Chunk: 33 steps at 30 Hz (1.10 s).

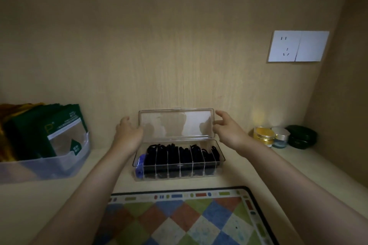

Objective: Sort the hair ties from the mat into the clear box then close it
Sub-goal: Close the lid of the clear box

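**Both hands at the raised lid of a filled clear box**

The left hand (127, 135) rests at the left end of the upright lid (176, 123), fingers loosely curled, gripping nothing clearly. The right hand (229, 129) is spread open at the lid's right end. Below, the clear box (179, 175) sits near the shelf's back edge, its divided compartments holding black hair ties (179, 155), with a blue item (140, 165) at its left end. A checkered mat (179, 221) lies at the front edge.
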{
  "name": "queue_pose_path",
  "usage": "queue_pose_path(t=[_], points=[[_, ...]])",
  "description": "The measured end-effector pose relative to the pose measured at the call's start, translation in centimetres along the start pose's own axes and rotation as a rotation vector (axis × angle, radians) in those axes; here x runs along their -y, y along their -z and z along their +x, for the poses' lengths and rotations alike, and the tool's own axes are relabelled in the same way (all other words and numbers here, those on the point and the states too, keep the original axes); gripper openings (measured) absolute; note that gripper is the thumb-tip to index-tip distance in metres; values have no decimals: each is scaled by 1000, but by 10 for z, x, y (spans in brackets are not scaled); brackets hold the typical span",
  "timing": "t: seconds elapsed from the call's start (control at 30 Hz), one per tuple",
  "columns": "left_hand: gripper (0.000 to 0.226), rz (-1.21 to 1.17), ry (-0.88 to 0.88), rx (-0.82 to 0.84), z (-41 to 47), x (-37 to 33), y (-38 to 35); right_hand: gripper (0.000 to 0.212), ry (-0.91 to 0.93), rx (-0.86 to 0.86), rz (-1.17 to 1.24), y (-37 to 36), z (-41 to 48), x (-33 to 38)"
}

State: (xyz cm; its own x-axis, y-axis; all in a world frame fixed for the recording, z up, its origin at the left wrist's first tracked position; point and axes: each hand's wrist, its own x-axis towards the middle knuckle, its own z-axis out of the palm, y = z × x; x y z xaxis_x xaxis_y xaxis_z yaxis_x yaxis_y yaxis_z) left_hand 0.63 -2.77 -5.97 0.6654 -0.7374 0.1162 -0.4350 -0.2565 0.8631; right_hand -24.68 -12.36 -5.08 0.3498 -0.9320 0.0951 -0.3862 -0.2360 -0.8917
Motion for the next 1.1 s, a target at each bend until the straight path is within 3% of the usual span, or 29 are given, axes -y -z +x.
queue_pose_path(t=[0.07, 0.2, 0.33, 0.47, 0.53, 0.63, 0.8, 1.0, 1.1], points=[[65, -105, -12, 108, -2, 2, -2, 58, 23, -14, 9, -5, 5, -1], [53, -246, -129, 150, -11, 7, 1, 64, 62, -71, -37, -4, 5, -6], [54, -85, -252, 110, -15, 21, 17, 45, 183, -99, -211, 4, -6, -12], [30, 9, -415, 92, -29, 35, 32, 15, 292, -125, -292, 11, -27, -19], [30, 86, -491, 90, -36, 43, 37, 11, 357, -141, -347, 11, -41, -27], [34, 161, -547, 104, -47, 54, 39, 21, 426, -151, -379, 7, -59, -43], [40, 193, -558, 170, -56, 75, 35, 59, 443, -82, -435, -1, -77, -59], [48, 312, -574, 199, -61, 74, 32, 52, 437, -90, -574, -6, -83, -61], [55, 401, -666, 229, -66, 75, 27, 60, 476, -97, -741, -9, -83, -64]])
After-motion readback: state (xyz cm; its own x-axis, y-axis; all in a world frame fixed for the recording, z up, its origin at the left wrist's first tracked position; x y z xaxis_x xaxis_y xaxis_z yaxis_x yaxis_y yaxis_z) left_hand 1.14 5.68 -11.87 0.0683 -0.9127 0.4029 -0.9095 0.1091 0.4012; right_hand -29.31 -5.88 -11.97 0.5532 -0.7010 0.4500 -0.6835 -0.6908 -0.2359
